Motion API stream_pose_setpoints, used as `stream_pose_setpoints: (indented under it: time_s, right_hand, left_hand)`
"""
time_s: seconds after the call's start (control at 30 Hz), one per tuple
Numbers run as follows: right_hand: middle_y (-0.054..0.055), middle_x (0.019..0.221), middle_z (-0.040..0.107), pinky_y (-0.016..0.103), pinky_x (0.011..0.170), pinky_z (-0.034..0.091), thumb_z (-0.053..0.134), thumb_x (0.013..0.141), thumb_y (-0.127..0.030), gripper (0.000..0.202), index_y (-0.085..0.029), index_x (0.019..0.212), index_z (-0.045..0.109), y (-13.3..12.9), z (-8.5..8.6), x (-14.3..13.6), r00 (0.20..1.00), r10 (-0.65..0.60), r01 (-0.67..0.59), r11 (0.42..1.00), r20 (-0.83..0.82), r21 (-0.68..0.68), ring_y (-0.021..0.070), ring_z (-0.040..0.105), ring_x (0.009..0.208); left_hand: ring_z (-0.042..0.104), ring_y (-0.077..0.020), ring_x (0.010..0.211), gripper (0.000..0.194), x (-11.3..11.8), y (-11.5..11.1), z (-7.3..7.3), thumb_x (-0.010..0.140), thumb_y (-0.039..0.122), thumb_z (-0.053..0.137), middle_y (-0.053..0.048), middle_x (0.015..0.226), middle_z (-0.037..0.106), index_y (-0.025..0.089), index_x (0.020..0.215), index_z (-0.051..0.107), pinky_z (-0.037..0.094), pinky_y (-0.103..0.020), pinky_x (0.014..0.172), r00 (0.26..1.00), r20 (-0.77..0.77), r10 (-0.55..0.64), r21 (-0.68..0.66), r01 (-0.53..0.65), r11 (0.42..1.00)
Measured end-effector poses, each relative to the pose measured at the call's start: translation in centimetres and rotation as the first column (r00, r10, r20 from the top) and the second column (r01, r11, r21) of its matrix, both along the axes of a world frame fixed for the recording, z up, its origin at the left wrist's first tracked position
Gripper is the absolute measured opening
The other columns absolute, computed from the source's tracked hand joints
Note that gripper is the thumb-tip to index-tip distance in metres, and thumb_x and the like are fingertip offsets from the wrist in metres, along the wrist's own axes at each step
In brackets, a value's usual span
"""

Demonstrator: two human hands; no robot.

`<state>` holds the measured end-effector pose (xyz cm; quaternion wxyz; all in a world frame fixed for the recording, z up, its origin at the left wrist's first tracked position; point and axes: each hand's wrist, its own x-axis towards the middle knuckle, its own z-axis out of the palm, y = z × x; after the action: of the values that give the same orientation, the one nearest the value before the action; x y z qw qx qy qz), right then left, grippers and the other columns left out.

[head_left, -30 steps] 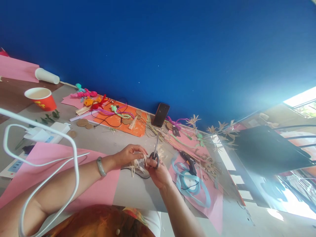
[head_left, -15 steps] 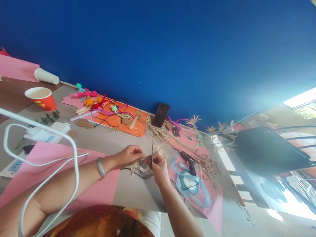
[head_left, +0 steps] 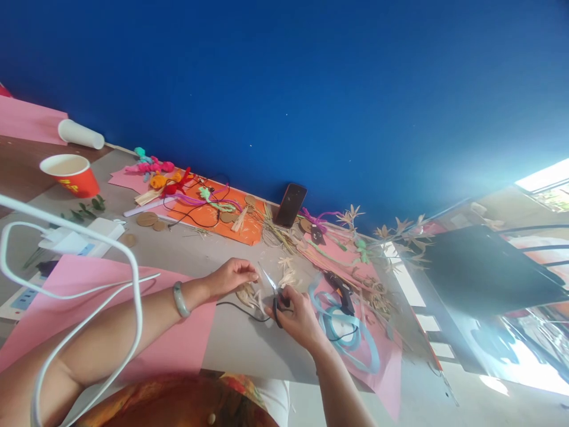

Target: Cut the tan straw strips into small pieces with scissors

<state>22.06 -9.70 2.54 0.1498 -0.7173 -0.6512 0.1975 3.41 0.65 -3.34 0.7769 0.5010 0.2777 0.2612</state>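
Worktop [head_left: 242, 347]: phone [head_left: 290, 205] at back by wall [head_left: 267, 89], scissors [head_left: 275, 306] before it in right hand [head_left: 301, 315]. Upright cup [head_left: 79, 181] left, power strip [head_left: 22, 300] nearer. Right: glue gun [head_left: 342, 290] on paper [head_left: 386, 373].

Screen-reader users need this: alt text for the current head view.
A person's right hand holds black-handled scissors, blades toward the left hand, over a gray table strewn with pink paper, orange paper and dried stalks. A phone stands near the blue wall behind.

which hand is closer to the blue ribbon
Right. The right hand, holding the scissors, is just left of the blue ribbon; the left hand is farther off to the left.
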Motion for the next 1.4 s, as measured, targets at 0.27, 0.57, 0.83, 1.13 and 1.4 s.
stream_pose_setpoints:
  time_s: [0.27, 0.57, 0.83, 1.13, 1.4]
  right_hand:
    - [-0.002, 0.064, 0.058, 0.029, 0.07, 0.034, 0.06, 0.07, -0.036, 0.025, -0.021, 0.064, 0.042, -0.2, -1.1, 0.4, 0.997, 0.07, -0.07, 0.997, 0.018, -0.021, 0.0131, 0.049, 0.059]
    - [-0.003, 0.059, 0.054, 0.028, 0.067, 0.034, 0.061, 0.069, -0.033, 0.025, -0.021, 0.061, 0.041, -0.1, -1.4, 0.2, 0.997, 0.064, -0.066, 0.997, -0.038, -0.048, 0.0124, 0.043, 0.057]
    - [-0.006, 0.049, 0.044, 0.025, 0.057, 0.03, 0.065, 0.066, -0.032, 0.033, -0.021, 0.055, 0.036, -0.1, -1.2, 0.0, 0.993, 0.036, -0.04, 0.999, -0.111, -0.033, 0.01, 0.031, 0.053]
    - [-0.008, 0.044, 0.041, 0.023, 0.05, 0.027, 0.068, 0.065, -0.034, 0.035, -0.021, 0.053, 0.037, -0.2, -2.1, 0.6, 0.966, 0.026, -0.032, 0.999, -0.257, -0.019, 0.0086, 0.028, 0.049]
    - [-0.008, 0.042, 0.041, 0.022, 0.046, 0.025, 0.066, 0.065, -0.035, 0.033, -0.021, 0.052, 0.039, -0.2, -3.0, 1.2, 0.956, -0.006, 0.005, 1.0, -0.294, -0.002, 0.0077, 0.032, 0.045]
  left_hand:
    - [0.059, -0.013, 0.063, 0.033, 0.1, -0.1, 0.0, 0.072, 0.042, 0.071, -0.006, 0.07, 0.067, 0.01, 0.077, 0.068, 0.046, -0.025, 0.062, 1.0, -0.011, 0.027, 0.017, -0.027, 0.999]
    - [0.057, -0.0126, 0.064, 0.028, 0.1, 0.2, -0.3, 0.075, 0.038, 0.068, -0.005, 0.07, 0.065, 0.009, 0.079, 0.068, 0.043, -0.024, 0.063, 1.0, -0.027, 0.009, 0.094, -0.007, 0.996]
    - [0.059, -0.0145, 0.069, 0.026, 0.2, 0.2, -0.4, 0.074, 0.035, 0.067, -0.007, 0.076, 0.068, 0.01, 0.08, 0.069, 0.044, -0.026, 0.068, 1.0, -0.017, 0.006, 0.101, -0.005, 0.995]
    - [0.06, -0.0155, 0.07, 0.026, 0.1, 0.0, 0.3, 0.073, 0.035, 0.067, -0.007, 0.075, 0.068, 0.01, 0.079, 0.069, 0.044, -0.026, 0.067, 1.0, -0.017, 0.016, 0.094, -0.014, 0.995]
    - [0.057, -0.0134, 0.065, 0.024, 0.1, 0.0, 0.2, 0.073, 0.035, 0.067, -0.004, 0.07, 0.065, 0.011, 0.077, 0.068, 0.043, -0.024, 0.065, 1.0, -0.028, 0.006, 0.1, -0.004, 0.995]
